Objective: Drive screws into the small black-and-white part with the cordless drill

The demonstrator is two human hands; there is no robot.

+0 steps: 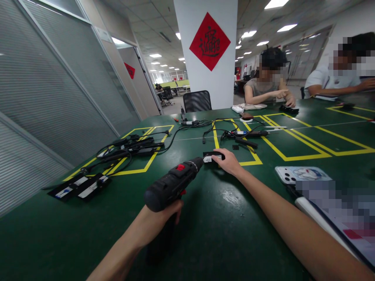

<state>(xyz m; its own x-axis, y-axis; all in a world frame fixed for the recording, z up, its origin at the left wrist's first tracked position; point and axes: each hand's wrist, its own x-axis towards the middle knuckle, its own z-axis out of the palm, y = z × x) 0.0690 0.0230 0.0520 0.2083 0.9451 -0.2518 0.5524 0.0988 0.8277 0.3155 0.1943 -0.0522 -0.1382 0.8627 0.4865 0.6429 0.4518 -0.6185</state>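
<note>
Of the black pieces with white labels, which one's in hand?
The small black piece held by the right hand, by the tip of the black power drill; the other two lie untouched at the picture's left.

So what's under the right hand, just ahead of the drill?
Part of a small black-and-white piece shows under the right hand, beside the tip of the power drill in this view. The hand covers the rest, and whatever lies beneath the piece is hidden.
</note>
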